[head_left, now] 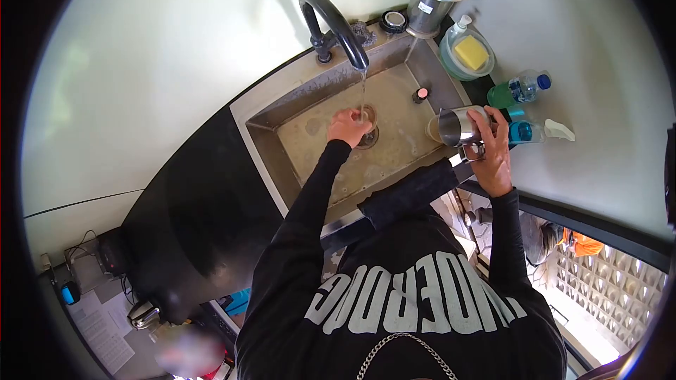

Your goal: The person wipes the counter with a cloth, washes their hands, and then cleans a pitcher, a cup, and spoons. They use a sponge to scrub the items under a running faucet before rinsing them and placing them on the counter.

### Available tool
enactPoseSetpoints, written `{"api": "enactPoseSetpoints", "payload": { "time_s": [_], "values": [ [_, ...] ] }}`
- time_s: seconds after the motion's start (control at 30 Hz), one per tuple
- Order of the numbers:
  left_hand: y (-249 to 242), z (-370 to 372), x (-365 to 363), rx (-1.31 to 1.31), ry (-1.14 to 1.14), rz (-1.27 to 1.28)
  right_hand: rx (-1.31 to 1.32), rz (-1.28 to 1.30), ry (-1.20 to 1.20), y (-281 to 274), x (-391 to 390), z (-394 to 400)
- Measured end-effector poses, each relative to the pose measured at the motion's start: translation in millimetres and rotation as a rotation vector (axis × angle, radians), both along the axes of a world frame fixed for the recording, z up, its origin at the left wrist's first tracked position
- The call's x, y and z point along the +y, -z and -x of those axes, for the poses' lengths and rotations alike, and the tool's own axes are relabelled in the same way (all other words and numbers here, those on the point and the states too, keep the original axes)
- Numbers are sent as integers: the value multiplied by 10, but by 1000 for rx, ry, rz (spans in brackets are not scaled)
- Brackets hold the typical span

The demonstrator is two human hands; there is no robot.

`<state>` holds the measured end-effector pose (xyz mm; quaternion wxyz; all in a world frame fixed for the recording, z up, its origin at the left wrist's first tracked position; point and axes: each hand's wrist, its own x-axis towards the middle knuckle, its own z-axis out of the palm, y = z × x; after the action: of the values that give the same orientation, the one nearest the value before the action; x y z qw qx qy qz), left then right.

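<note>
Water runs from a black faucet [336,24] into a metal sink [317,169]. Under the stream, my left hand [348,127] has its fingers closed round a small clear cup [368,114], just above the drain. My right hand [494,151] grips a steel pitcher [454,127] by its handle side, tilted over the sink's right edge. Behind the pitcher, a pale round container [434,129] is partly hidden. A small pink-topped object [421,94] stands in the sink's back right part.
A yellow sponge [470,53] lies in a bowl right of the sink, with a green bottle [517,90] and a blue-topped spray bottle [524,131] nearby. A black cloth [408,193] hangs over the front edge. A steel holder [427,17] stands behind.
</note>
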<state>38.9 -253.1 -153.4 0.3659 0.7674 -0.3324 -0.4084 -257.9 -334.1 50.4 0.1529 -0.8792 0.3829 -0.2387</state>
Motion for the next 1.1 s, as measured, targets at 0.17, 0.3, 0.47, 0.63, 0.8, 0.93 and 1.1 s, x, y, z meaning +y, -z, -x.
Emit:
{"api": "enactPoseSetpoints", "payload": {
  "time_s": [0.17,0.3,0.47,0.63,0.8,0.93,1.1],
  "values": [
    [-482,-27,145,-772,296,-102,-25,-23,34,54,87,95],
    [-492,-139,255,-838,304,-30,-23,-2,73,-1,95,96],
    [255,-685,604,673,-51,-401,-131,-30,20,7,87,68],
    [16,-670,1039,-183,53,-371,-187,-173,46,80,110,68],
    [-87,-503,1283,-545,-116,-68,-362,-286,125,372,73,395],
    [-188,-402,1280,-546,-157,-12,-47,73,239,446,88,665],
    [-179,-351,1199,-493,-141,-72,-157,-51,537,915,95,1059]
  ]
}}
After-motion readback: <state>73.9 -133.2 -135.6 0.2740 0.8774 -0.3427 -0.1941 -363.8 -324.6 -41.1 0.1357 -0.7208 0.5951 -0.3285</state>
